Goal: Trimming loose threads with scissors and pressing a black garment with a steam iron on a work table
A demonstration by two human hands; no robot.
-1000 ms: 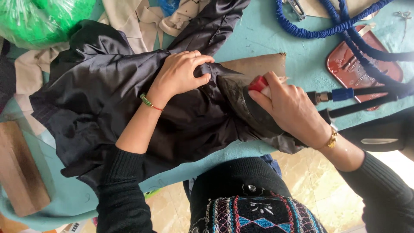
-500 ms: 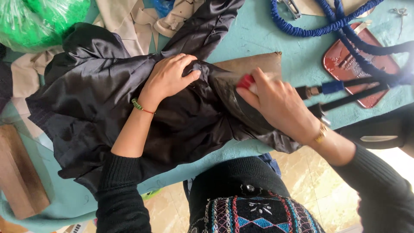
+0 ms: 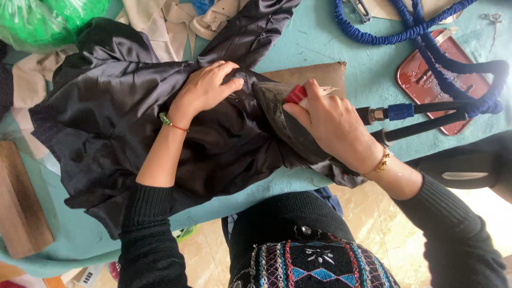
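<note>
A: Cloth [image 3: 122, 133], look? Black, glossy, crumpled, spread across the teal table [image 3: 320, 42].

B: Left hand [image 3: 205, 88] lies flat on it, fingers curled, pressing a fold, gripping nothing. Right hand [image 3: 333, 125] is closed round the iron [image 3: 285, 120], red handle showing at the thumb.

A: Position? The iron sits on the cloth's right part, just beside the left fingertips, over a tan pad [image 3: 314, 74].

B: Room: blue hose [image 3: 426, 32] and red tray [image 3: 442, 80] crowd the right; wooden block [image 3: 21, 202] lies left, near the table edge.
</note>
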